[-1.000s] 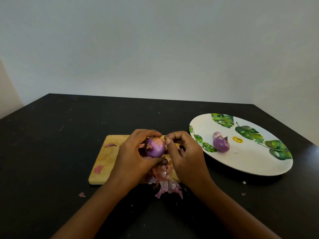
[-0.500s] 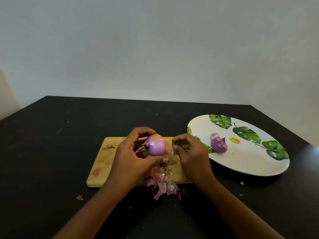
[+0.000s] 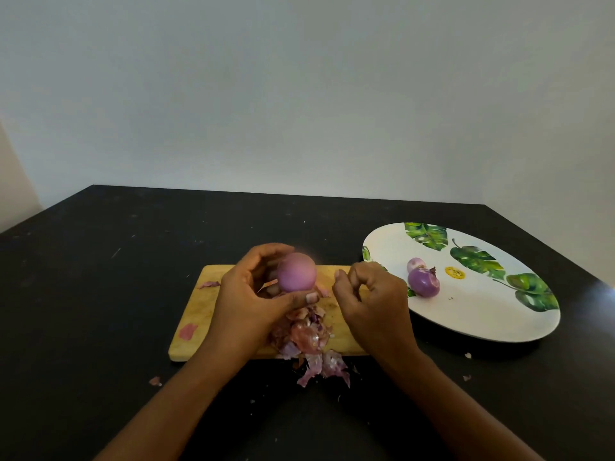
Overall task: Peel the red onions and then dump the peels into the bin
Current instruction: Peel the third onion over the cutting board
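Onion (image 3: 296,272) sitting in the left hand (image 3: 253,301), thumb and fingers wrapping it, above the cutting board (image 3: 199,314) | right hand (image 3: 372,294) hovering just beside it, fingers curling, unclear whether pinching anything | peels (image 3: 309,337) piling at the board's near edge, spilling onto the table (image 3: 100,294) | two more onions (image 3: 423,282) lying on the plate (image 3: 499,324) at right

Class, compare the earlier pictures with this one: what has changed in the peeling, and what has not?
The right hand has drawn away rightward from the onion, fingers curled; whether it pinches a peel is unclear. The left hand still grips the onion over the cutting board. The peel pile and the two onions on the plate stayed put.
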Tool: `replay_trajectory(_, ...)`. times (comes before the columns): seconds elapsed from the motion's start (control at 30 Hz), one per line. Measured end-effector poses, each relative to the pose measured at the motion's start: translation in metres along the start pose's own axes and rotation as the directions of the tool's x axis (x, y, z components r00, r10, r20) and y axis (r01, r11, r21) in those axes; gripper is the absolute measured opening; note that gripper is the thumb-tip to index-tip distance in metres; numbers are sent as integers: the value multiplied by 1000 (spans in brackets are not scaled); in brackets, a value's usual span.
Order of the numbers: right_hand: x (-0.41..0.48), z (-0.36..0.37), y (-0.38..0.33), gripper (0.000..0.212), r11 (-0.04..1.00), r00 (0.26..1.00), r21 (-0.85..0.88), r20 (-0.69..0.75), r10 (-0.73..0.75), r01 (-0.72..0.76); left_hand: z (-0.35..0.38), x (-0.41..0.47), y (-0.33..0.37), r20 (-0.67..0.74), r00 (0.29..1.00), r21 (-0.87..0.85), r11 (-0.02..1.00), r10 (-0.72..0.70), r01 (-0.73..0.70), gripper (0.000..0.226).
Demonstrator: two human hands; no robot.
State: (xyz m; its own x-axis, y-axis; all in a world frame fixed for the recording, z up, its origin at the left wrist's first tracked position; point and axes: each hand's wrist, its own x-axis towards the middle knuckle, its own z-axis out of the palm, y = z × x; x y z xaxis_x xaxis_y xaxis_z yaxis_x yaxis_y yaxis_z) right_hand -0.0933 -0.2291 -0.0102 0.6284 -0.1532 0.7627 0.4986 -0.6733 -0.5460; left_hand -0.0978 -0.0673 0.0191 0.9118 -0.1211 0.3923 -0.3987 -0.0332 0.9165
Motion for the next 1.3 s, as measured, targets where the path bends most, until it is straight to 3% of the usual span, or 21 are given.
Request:
replay_trajectory(0.1, 1, -5, -1, 29, 996, 997, 64, 48, 62, -65, 0, 0, 1, 24, 999, -16, 999, -35, 35, 59)
replay_trajectory(0.23, 4, -9, -11, 42, 959, 982, 225, 112, 150, -172, 0, -1, 1, 63, 996, -19, 998, -59, 60, 60)
replay_trajectory(0.33, 6, -10, -19, 39, 921, 979, 342, 141, 148, -188, -2, 0, 0, 90, 992, -58, 994, -83, 88, 58)
replay_trajectory(0.43, 4, -10, -20, 22, 958, 980, 284, 199, -15, -43, -5, 0, -1, 127, 984, -96, 986, -122, 135, 56)
replay_trajectory(0.53, 2, -10, -20, 18, 957, 963, 289, 255, -93, 16, -9, 1, 2, 217, 953, -258, 929, -212, 266, 48)
replay_trajectory(0.6, 3, -11, -23, 13, 953, 957, 305, 275, -89, 1, -11, 2, 4, 284, 927, -365, 866, -245, 341, 46)
replay_trajectory(0.7, 5, -12, -25, 15, 941, 953, 335, 299, -50, -56, -11, 2, 2, 367, 900, -444, 807, -234, 390, 62)
replay_trajectory(0.93, 6, -9, -26, 23, 906, 927, 373, 372, 51, -200, -8, 0, -4, 440, 880, -418, 826, -181, 379, 63)
replay_trajectory(1.3, 1, -8, -31, 19, 938, 945, 331, 326, -17, -97, -11, 0, -1, 398, 896, -522, 755, -196, 397, 61)
